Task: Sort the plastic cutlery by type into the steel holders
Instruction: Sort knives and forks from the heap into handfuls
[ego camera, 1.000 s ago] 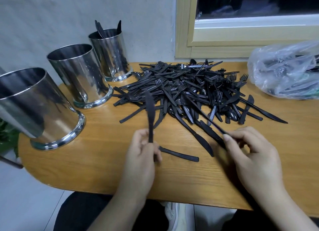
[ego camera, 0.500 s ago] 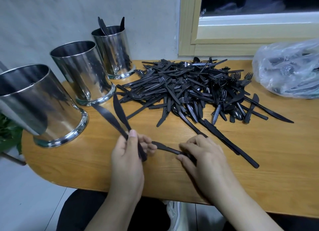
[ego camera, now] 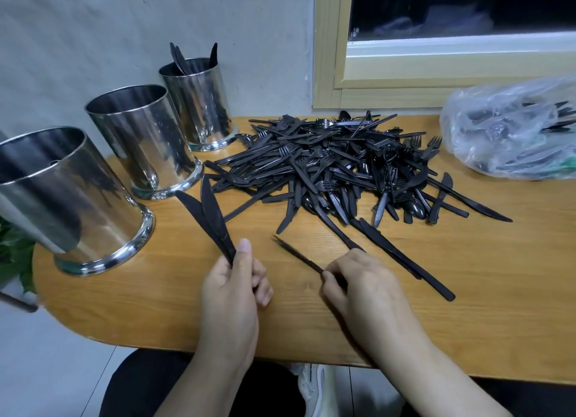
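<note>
Step in hand: gathering knives. Left hand (ego camera: 232,287) grips two black knives (ego camera: 207,218) by the handles, blades fanned toward the holders; right hand (ego camera: 361,284) pinches a third knife (ego camera: 297,254) just above the table (ego camera: 467,307). Next move, likely: add it to the bunch, then drop all into the far holder (ego camera: 199,105), which already has cutlery in it; the mixed pile (ego camera: 336,167) remains unsorted.

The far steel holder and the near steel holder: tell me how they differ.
The far steel holder by the wall already has black cutlery handles sticking up above its rim; the near steel holder shows none above its rim. The far steel holder looks narrower in this view, the near steel holder wider. The far steel holder stands beside the cutlery pile; the near steel holder stands at the table's rounded end. Both are shiny, open-topped cylinders with flared bases.
</note>
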A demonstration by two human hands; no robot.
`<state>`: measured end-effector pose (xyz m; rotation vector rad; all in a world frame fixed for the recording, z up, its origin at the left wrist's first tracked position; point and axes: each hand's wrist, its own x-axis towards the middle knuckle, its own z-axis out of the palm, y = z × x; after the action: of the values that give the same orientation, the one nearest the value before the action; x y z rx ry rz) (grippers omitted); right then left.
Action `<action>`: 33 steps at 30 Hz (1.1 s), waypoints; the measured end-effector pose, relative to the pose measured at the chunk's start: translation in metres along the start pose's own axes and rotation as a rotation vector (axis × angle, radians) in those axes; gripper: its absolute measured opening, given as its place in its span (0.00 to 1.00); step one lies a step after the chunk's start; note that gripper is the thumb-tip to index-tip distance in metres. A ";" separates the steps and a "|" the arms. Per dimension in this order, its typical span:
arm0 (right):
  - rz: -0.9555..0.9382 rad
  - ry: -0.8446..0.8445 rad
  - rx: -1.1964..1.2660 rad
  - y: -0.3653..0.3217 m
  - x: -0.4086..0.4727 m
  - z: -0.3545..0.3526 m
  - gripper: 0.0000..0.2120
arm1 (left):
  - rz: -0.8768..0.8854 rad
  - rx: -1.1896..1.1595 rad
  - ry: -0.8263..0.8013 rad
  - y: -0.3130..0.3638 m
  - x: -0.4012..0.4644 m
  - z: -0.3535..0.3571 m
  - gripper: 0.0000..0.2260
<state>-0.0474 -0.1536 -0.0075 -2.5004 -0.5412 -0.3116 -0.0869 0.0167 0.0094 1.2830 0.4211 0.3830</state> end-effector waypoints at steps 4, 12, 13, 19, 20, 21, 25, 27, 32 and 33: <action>0.052 0.080 0.059 0.002 0.001 -0.003 0.05 | 0.002 0.127 -0.067 -0.002 0.000 0.004 0.12; -0.050 0.261 0.200 -0.004 -0.007 -0.005 0.08 | -0.114 0.133 -0.160 -0.005 -0.022 0.058 0.11; -0.076 0.249 0.207 -0.005 -0.007 -0.006 0.07 | -0.106 0.173 -0.146 -0.008 -0.023 0.065 0.11; -0.019 0.271 0.051 0.034 -0.009 -0.032 0.10 | -0.022 0.211 -0.094 -0.006 -0.011 0.067 0.17; 0.058 0.264 0.011 0.047 -0.010 -0.039 0.12 | 0.017 0.261 -0.082 -0.005 -0.005 0.062 0.17; 0.142 0.232 -0.032 0.058 -0.011 -0.046 0.14 | 0.054 0.295 -0.063 -0.004 0.001 0.058 0.18; 0.298 0.076 -0.153 0.078 -0.017 -0.060 0.11 | 0.122 0.301 -0.116 -0.007 0.013 0.052 0.16; 0.285 0.079 -0.148 0.076 -0.018 -0.061 0.06 | 0.137 0.298 -0.174 -0.007 0.011 0.053 0.13; 0.334 0.084 -0.050 0.073 -0.017 -0.064 0.05 | 0.047 0.273 -0.169 -0.009 0.010 0.047 0.15; 0.342 0.110 0.004 0.073 -0.017 -0.065 0.06 | 0.032 0.266 -0.177 -0.009 0.010 0.046 0.17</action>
<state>-0.0372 -0.2512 0.0054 -2.4980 -0.0662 -0.3101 -0.0550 -0.0184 0.0100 1.5702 0.3085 0.2426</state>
